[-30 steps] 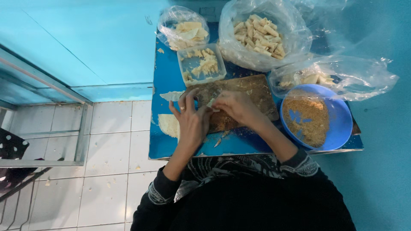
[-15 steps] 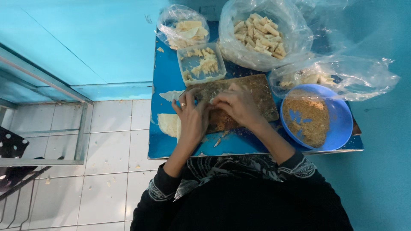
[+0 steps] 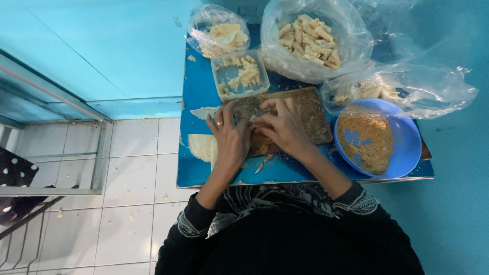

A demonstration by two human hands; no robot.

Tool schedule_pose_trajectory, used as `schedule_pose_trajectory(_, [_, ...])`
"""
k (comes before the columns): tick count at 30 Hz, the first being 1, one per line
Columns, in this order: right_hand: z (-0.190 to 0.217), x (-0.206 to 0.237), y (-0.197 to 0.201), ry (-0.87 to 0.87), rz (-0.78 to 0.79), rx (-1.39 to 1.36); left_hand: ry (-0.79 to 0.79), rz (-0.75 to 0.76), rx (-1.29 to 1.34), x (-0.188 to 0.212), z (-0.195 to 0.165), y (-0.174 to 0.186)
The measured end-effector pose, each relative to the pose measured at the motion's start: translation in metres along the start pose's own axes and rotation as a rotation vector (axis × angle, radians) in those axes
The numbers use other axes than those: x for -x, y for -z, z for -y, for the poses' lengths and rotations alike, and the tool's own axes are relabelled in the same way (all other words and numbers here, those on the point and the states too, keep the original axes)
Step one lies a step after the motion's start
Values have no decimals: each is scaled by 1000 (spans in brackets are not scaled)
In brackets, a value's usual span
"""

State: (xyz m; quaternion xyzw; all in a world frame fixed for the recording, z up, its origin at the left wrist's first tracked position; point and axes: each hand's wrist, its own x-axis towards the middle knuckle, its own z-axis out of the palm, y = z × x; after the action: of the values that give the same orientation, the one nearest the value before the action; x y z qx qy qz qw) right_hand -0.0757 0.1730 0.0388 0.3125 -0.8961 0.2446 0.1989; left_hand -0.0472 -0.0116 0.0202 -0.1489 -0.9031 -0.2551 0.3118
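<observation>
My left hand [image 3: 230,136] and my right hand [image 3: 283,126] lie close together on a brown wooden board [image 3: 311,113] on a small blue table [image 3: 196,97]. The fingers of both hands press on a small pale piece of dough or wrapper [image 3: 253,118] between them, mostly hidden by the fingers. A ring sits on my left hand. Pale flat wrappers [image 3: 200,146] lie on the table just left of my left hand.
A blue bowl of brown crumbs [image 3: 374,140] stands at the right. Behind the board are a clear square tub with pale scraps [image 3: 239,76], a big plastic bag of rolled pieces [image 3: 310,35], a smaller bag [image 3: 220,31] and another at right [image 3: 402,91]. White tiled floor lies left.
Both hands have shifted slightly on the board, fingers staying together over the small piece. Nothing else on the table has moved.
</observation>
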Motion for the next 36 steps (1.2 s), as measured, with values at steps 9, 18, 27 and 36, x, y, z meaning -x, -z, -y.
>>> schedule_pose_trajectory(9, [-6, -8, -4, -159, 67, -22, 23, 62, -31, 0, -1, -5])
schedule_pose_trajectory(18, [9, 0, -4, -147, 3, 32, 132, -3, 120, 4, 7, -7])
schedule_pose_trajectory(27, [25, -3, -1, -122, -98, 37, 49, -10, -15, 4, 0, 0])
schedule_pose_trajectory(36, [12, -22, -24, -18, -55, 313, 146, 46, -110, 15, 1, 25])
